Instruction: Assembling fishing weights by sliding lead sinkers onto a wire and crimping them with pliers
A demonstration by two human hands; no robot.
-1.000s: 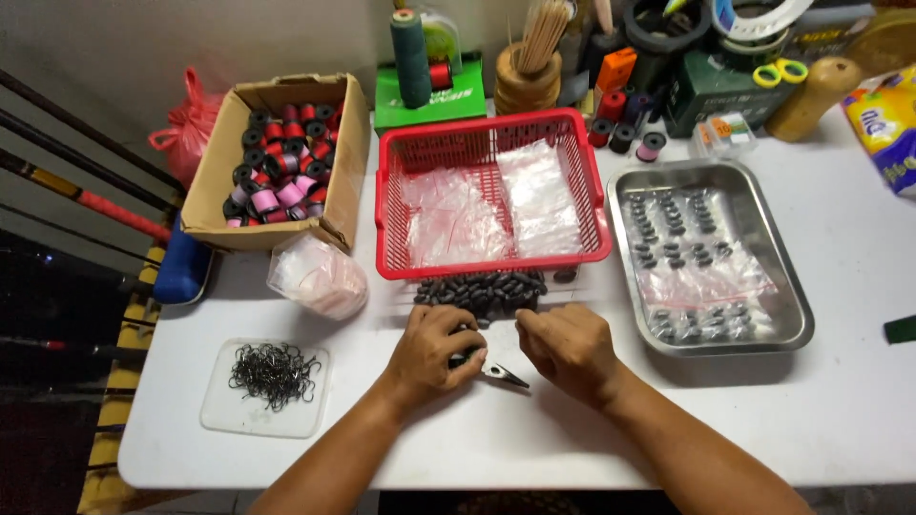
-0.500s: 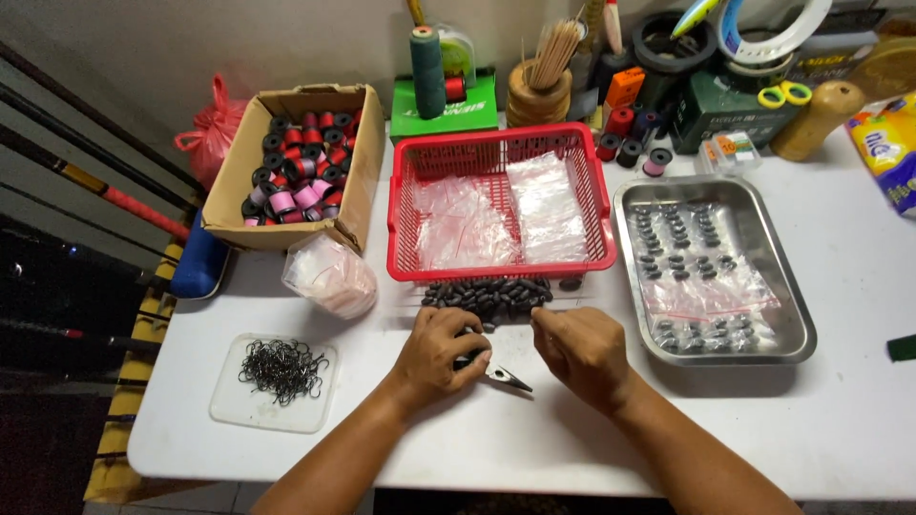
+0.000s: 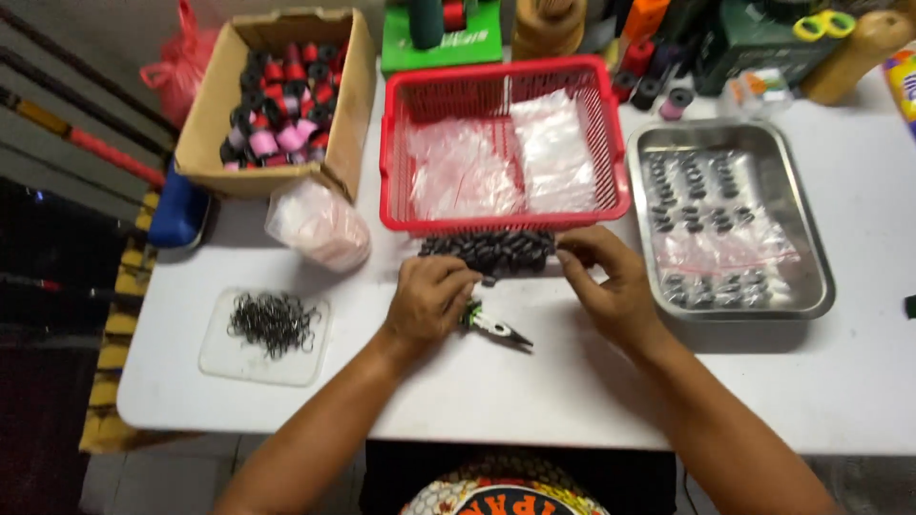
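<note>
Left hand (image 3: 431,300) curled shut around small pliers (image 3: 494,327), green grip hidden in the palm, metal nose lying out on the white worktop (image 3: 572,391) and pointing right. Right hand (image 3: 611,286) half closed, fingertips pinched at the right edge of a pile of small black beads (image 3: 491,253); whether a bead is actually held cannot be told. Pile sits against the front wall of a red plastic basket (image 3: 396,172) containing clear plastic bags (image 3: 553,153). Steel tray (image 3: 811,257) to the right, rows of dark pieces and a clear bag inside. Cardboard box (image 3: 343,162) of red, pink and black spools at upper left, bagged pink item (image 3: 320,224) in front of it. Clear sheet carrying black wire rings (image 3: 274,322) near the left edge, well apart from both hands.

Judgement for sound handling: single bead to be drawn clear of the pile before lifting, pinch kept light; plier nose kept low and off the pile to avoid scattering pieces toward the worktop edge.
</note>
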